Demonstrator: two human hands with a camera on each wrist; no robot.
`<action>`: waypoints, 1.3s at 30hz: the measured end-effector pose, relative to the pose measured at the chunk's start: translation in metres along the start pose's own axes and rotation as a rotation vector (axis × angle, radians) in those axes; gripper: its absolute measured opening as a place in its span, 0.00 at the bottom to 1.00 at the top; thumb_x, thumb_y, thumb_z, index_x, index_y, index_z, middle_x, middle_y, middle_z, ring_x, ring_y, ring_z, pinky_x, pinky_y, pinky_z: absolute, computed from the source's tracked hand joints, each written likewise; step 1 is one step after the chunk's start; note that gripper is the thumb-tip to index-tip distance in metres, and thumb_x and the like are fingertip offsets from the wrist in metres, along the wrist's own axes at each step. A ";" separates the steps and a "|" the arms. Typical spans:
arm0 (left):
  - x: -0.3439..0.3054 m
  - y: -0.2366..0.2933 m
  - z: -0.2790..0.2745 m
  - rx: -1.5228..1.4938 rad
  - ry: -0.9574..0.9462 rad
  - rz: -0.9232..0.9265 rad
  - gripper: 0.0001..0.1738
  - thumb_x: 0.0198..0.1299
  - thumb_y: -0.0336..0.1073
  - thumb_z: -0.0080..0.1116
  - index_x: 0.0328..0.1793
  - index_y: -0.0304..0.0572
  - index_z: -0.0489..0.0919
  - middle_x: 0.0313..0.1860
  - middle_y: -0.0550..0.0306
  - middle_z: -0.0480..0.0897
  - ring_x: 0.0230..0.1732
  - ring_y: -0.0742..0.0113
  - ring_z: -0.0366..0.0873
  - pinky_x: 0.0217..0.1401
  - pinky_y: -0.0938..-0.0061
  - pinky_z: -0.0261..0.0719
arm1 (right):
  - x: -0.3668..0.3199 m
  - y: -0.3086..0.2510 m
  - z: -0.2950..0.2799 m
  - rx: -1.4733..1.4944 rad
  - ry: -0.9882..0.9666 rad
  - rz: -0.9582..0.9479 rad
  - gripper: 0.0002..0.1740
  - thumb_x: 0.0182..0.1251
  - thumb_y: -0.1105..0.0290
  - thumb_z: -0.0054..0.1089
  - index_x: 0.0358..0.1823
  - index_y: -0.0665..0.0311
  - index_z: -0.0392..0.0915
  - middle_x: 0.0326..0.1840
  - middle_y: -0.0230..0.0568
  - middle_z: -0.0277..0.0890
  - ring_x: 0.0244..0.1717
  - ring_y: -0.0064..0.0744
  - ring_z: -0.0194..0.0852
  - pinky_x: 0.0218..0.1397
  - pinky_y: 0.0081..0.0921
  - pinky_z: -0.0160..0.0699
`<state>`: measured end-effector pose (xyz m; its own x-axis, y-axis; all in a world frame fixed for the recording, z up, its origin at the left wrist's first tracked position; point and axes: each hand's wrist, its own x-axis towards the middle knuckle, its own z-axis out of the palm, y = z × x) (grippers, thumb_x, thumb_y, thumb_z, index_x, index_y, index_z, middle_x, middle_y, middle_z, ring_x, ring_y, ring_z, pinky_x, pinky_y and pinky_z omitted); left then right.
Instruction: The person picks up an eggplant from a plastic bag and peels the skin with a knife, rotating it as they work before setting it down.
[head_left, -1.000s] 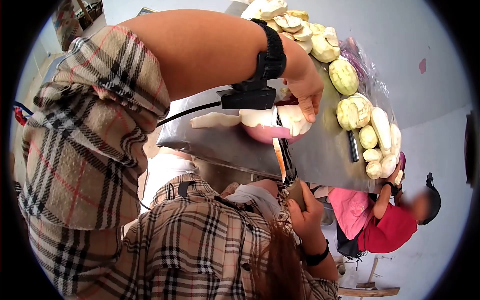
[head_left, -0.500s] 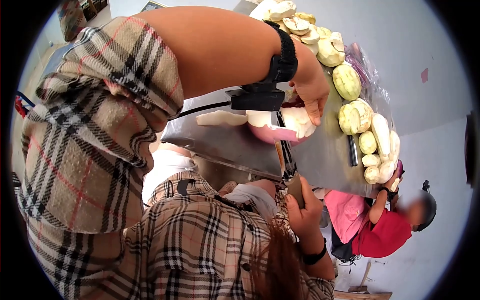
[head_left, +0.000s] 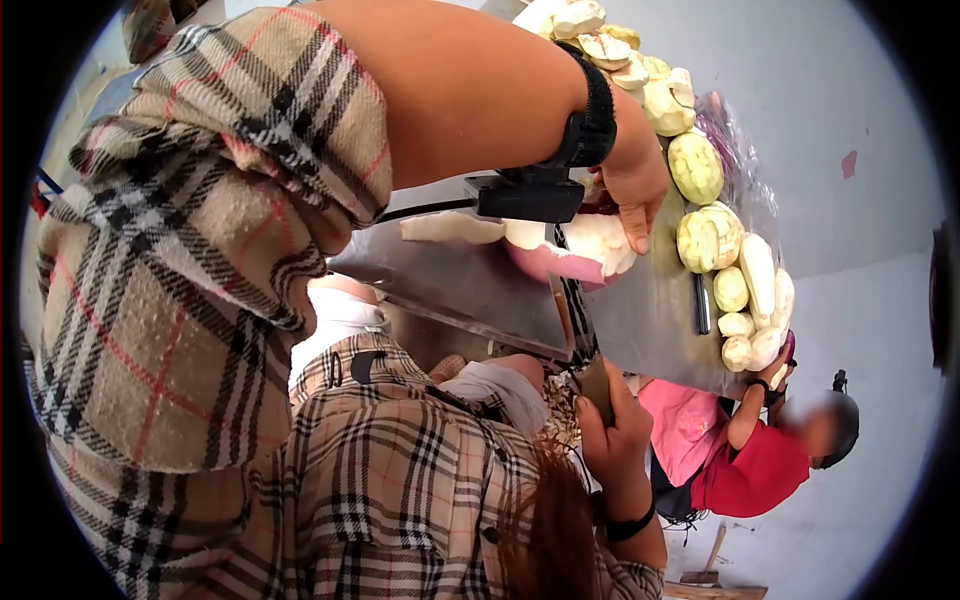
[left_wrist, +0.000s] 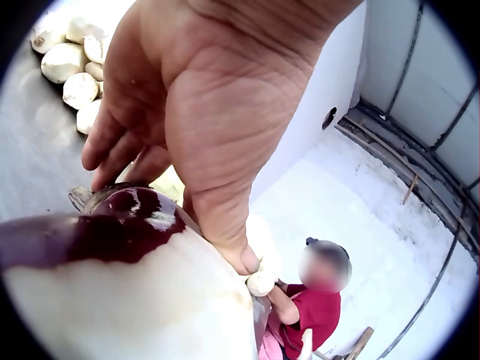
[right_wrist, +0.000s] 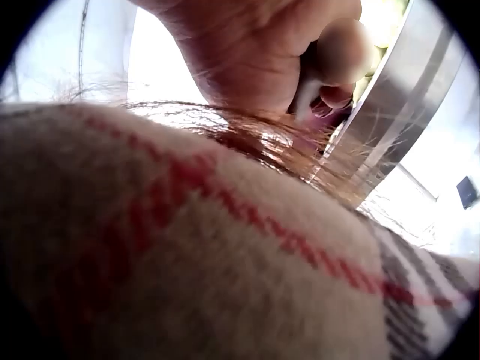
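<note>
A large, partly peeled eggplant [head_left: 570, 255] lies sideways, its flesh white and pink-purple skin left along its lower side. My left hand [head_left: 636, 175] grips its stem end. In the left wrist view, the thumb of my left hand [left_wrist: 217, 127] presses the pale flesh beside dark purple skin [left_wrist: 142, 225], fingers bent around the stem. My right hand [head_left: 615, 435] holds the tan handle [head_left: 594, 388] of a long blade [head_left: 572, 310], which reaches up across the eggplant. In the right wrist view my right hand [right_wrist: 255, 52] is partly seen behind hair and a plaid sleeve.
Several peeled eggplants [head_left: 695, 168] line the far side of the metal table [head_left: 640, 330], beside clear plastic [head_left: 745, 165]. A dark-handled tool [head_left: 703, 303] lies near them. Another person in red [head_left: 750, 470] is at the table's end.
The head view has shifted a little, with my left hand and the eggplant now farther right in it. Both hands keep their holds, and the blade stays across the eggplant.
</note>
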<state>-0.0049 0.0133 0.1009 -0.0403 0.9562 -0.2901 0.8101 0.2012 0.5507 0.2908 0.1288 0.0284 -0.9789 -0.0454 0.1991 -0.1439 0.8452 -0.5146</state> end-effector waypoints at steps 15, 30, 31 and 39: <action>0.003 -0.001 -0.001 0.031 0.023 -0.003 0.34 0.53 0.52 0.66 0.64 0.45 0.76 0.60 0.43 0.76 0.64 0.52 0.71 0.65 0.63 0.69 | -0.009 0.001 -0.016 -0.107 -0.061 -0.049 0.25 0.60 0.73 0.63 0.59 0.74 0.71 0.37 0.55 0.81 0.33 0.48 0.84 0.38 0.33 0.81; 0.004 -0.003 0.002 0.078 0.047 -0.011 0.35 0.52 0.56 0.65 0.64 0.47 0.76 0.58 0.46 0.77 0.61 0.54 0.72 0.63 0.63 0.70 | -0.006 -0.009 -0.002 -0.275 0.004 -0.107 0.26 0.59 0.73 0.63 0.60 0.73 0.71 0.38 0.55 0.81 0.34 0.49 0.83 0.38 0.35 0.81; 0.005 -0.004 0.002 0.084 0.049 -0.006 0.35 0.52 0.56 0.64 0.64 0.48 0.76 0.58 0.46 0.77 0.61 0.54 0.72 0.63 0.63 0.70 | -0.009 -0.010 -0.003 -0.293 0.005 -0.109 0.26 0.59 0.73 0.63 0.60 0.73 0.71 0.38 0.55 0.81 0.34 0.49 0.83 0.38 0.34 0.81; 0.007 -0.005 0.003 0.114 0.057 -0.011 0.36 0.52 0.59 0.64 0.64 0.49 0.76 0.57 0.48 0.78 0.59 0.55 0.73 0.61 0.63 0.71 | -0.005 -0.010 0.012 -0.248 0.049 -0.121 0.27 0.59 0.74 0.64 0.60 0.73 0.71 0.36 0.55 0.81 0.33 0.49 0.83 0.37 0.34 0.81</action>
<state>-0.0079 0.0183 0.0939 -0.0800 0.9653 -0.2487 0.8704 0.1892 0.4545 0.2954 0.1143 0.0230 -0.9479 -0.1331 0.2894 -0.2132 0.9401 -0.2661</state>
